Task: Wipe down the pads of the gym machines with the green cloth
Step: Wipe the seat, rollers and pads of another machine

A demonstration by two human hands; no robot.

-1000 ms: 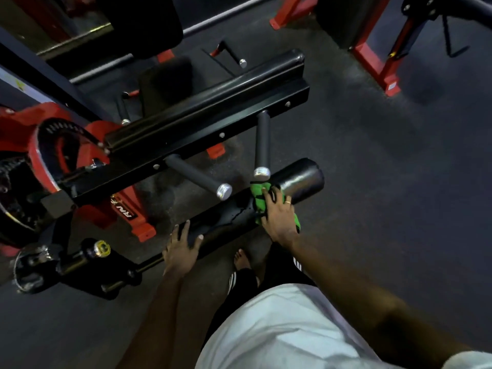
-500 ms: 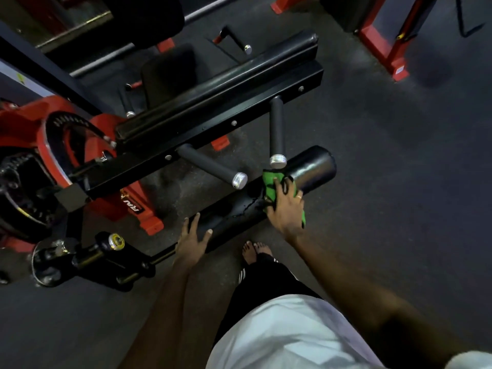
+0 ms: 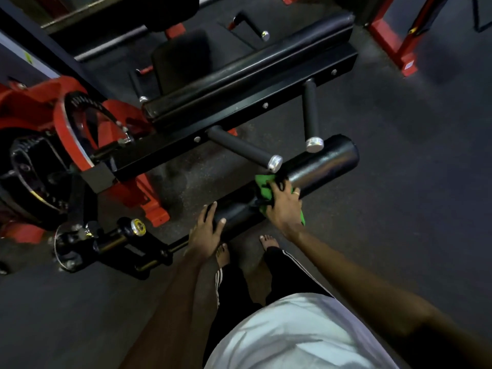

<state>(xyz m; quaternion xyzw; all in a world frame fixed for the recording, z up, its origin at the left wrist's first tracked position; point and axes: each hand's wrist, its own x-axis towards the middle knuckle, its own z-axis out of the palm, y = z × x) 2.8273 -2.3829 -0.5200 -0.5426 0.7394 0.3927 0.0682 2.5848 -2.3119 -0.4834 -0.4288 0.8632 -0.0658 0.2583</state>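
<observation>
2 hands on 1 roller pad (image 3: 319, 169), head view. Pad's long axis: lower left to upper right. Green cloth (image 3: 262, 183): mid-pad, bunched under right hand (image 3: 283, 206), fingers curled on it. Left hand (image 3: 205, 233): fingers spread, steadying pad's left end. Bare right end lies nearer the right hand.

The right hand (image 3: 283, 206) covers most of the green cloth (image 3: 263, 184).
</observation>
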